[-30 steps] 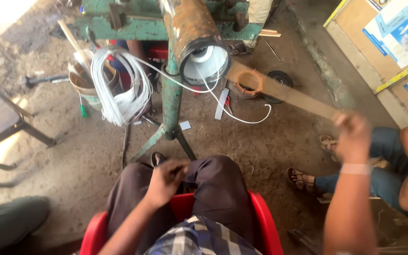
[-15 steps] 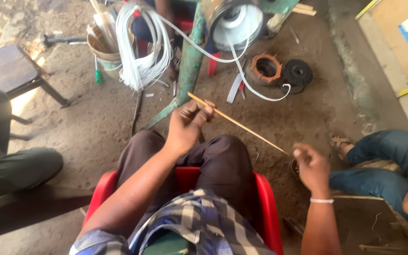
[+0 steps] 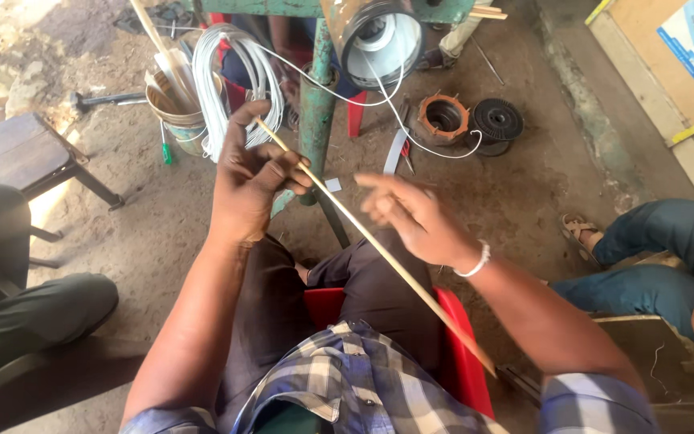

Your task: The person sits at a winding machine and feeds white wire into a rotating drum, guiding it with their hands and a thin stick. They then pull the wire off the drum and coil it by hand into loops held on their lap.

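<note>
My left hand (image 3: 252, 178) pinches the upper end of a long thin wooden stick (image 3: 411, 277). The stick slants down to the right across my lap, past the red plastic chair (image 3: 463, 362) I sit on. My right hand (image 3: 413, 215) hovers just above the middle of the stick with its fingers spread; motion blur softens it and it holds nothing. In front of my knees stands a green metal stand (image 3: 316, 104) carrying a round motor housing (image 3: 381, 40) with white wire (image 3: 411, 137) trailing from it.
A coil of white cable (image 3: 230, 80) and a tin of sticks (image 3: 172, 100) stand on the dirt floor at upper left. A copper-wound stator (image 3: 443, 119) and a black disc (image 3: 497, 120) lie right of the stand. A person in jeans (image 3: 660, 257) sits right; another person's leg (image 3: 34, 313) left, by a wooden stool (image 3: 18, 157).
My right hand let go of the stick's lower end and rose toward its middle. My left hand lifted the upper end higher. The view moved closer to my hands.
</note>
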`<state>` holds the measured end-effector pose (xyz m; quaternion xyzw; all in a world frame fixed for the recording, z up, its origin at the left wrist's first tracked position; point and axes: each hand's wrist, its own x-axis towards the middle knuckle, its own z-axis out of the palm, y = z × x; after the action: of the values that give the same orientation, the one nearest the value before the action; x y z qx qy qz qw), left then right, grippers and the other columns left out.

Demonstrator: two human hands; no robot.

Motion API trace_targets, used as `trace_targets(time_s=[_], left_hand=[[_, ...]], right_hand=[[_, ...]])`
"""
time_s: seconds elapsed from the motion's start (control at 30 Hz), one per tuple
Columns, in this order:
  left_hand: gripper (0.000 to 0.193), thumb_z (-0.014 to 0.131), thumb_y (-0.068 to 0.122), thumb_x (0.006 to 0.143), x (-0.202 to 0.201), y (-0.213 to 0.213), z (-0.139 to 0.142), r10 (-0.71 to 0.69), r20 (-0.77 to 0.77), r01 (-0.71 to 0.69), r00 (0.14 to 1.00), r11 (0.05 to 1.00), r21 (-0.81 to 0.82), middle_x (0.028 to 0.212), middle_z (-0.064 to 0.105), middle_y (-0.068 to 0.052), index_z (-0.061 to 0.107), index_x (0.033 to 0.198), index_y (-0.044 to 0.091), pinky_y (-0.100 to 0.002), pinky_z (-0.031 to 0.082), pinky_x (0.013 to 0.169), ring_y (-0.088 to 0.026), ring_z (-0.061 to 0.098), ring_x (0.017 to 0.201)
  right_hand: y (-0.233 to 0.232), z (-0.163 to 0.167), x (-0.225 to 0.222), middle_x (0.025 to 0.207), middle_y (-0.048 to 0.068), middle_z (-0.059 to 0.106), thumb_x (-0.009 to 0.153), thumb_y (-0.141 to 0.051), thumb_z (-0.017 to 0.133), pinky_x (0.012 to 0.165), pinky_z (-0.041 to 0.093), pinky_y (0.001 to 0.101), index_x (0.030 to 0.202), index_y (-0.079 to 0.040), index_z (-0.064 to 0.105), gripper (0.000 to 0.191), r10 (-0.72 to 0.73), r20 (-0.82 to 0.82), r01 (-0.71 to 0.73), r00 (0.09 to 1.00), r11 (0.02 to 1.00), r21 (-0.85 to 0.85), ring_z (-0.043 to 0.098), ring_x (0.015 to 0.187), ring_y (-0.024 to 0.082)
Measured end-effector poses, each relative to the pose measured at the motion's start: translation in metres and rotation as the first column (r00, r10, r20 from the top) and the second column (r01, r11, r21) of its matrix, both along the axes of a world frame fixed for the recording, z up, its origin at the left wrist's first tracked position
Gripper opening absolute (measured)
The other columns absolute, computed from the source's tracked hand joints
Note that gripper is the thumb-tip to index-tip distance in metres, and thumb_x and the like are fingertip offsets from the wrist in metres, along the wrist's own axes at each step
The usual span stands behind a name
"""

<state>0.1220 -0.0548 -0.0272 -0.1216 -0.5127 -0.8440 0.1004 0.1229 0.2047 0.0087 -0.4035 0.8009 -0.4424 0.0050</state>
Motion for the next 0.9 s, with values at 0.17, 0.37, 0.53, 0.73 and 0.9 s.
trace_targets(time_s=[0.17,0.37,0.53,0.73,0.9], left_hand=[[0.070,0.071,-0.008,0.098,-0.008,0.037,0.009,-0.124,-0.193,0.063,0.973,0.954,-0.295,0.108,0.073,-0.014,0.041,0.160,0.005,-0.029,0.060,0.087,-0.016,0.071,0.098],[0.075,0.068,-0.006,0.095,-0.036,0.035,0.041,0.217,-0.315,-0.372,0.924,0.694,-0.616,0.125,0.072,-0.011,0.037,0.162,0.010,-0.028,0.058,0.070,-0.017,0.073,0.083],[0.080,0.077,-0.001,0.090,-0.093,0.031,0.061,0.171,-0.509,-0.485,0.844,0.650,-0.586,0.155,0.041,-0.025,0.036,0.158,0.011,-0.033,0.065,0.083,-0.033,0.072,0.110],[0.087,0.087,0.007,0.084,-0.129,0.039,0.040,0.220,-0.678,-0.699,0.702,0.397,-0.595,0.155,0.042,-0.026,0.042,0.159,0.016,-0.056,0.025,0.123,-0.050,0.037,0.145],[0.085,0.083,0.008,0.089,-0.133,0.044,0.029,0.199,-0.641,-0.649,0.741,0.454,-0.610,0.155,0.045,-0.024,0.040,0.161,0.019,-0.056,0.017,0.129,-0.046,0.037,0.151]], right_hand=[[-0.033,0.009,0.015,0.111,0.010,0.074,0.102,-0.017,0.064,0.068,0.057,0.0278,0.158,-0.010,0.037,0.063,-0.157,-0.087,0.149,0.984,0.985,-0.093,0.066,0.073,0.009],[-0.032,0.048,-0.016,0.101,0.012,0.079,0.107,-0.023,0.053,0.062,0.055,0.0307,0.160,-0.022,0.041,0.054,-0.398,-0.022,0.397,0.917,0.908,0.131,0.067,0.060,0.015],[-0.042,0.055,-0.069,0.117,0.020,0.075,0.106,-0.015,0.058,0.093,0.055,0.0385,0.153,-0.012,0.054,0.047,-0.414,-0.337,0.449,0.845,0.893,0.030,0.072,0.104,0.030],[-0.049,0.036,-0.098,0.131,0.022,0.068,0.101,-0.011,0.054,0.099,0.052,0.0343,0.144,0.000,0.054,0.044,-0.428,-0.160,0.425,0.889,0.903,-0.054,0.070,0.118,0.027],[-0.046,0.034,-0.103,0.120,0.020,0.074,0.100,-0.010,0.052,0.096,0.054,0.0321,0.144,-0.004,0.056,0.044,-0.459,-0.084,0.460,0.884,0.888,-0.009,0.073,0.110,0.025]])
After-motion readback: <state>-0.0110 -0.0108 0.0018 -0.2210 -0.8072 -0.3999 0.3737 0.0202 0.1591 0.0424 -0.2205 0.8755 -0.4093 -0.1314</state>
